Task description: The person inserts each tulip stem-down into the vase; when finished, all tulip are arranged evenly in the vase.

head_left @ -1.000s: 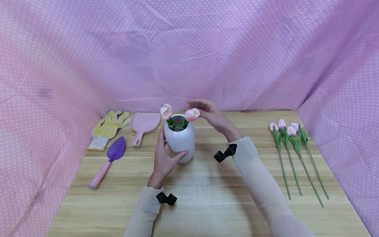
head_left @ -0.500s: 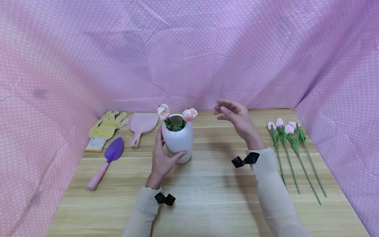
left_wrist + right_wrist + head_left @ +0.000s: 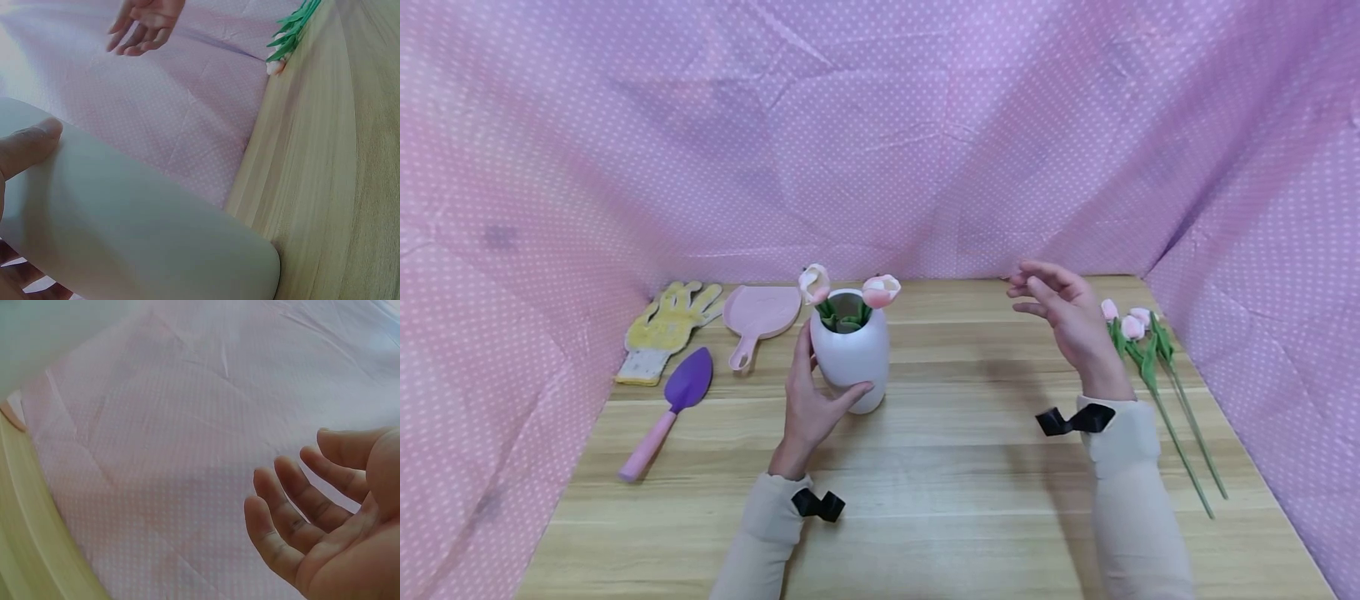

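My left hand (image 3: 808, 408) holds a white vase (image 3: 853, 358), thumb across its front and fingers round its left side. The left wrist view shows the thumb (image 3: 34, 147) against the smooth white wall of the vase (image 3: 137, 219). Two pale pink tulips (image 3: 881, 291) stand in the vase, their heads and green leaves rising over the rim. Held in the air, my right hand (image 3: 1071, 325) is beside the loose tulips (image 3: 1133, 327) on the right, partly covering them. Its fingers are loosely bent around nothing, as the right wrist view of the hand (image 3: 312, 519) also shows.
On the left of the wooden table (image 3: 940, 500) lie a yellow-and-white glove (image 3: 662, 329), a pink dustpan (image 3: 762, 312) and a trowel (image 3: 688, 379) with purple blade and pink handle. A pink dotted cloth (image 3: 880, 150) hangs behind and at both sides.
My right hand has moved right, away from the tulips in the vase, to beside the loose tulips. The left hand keeps its grip on the vase, which stays in place.
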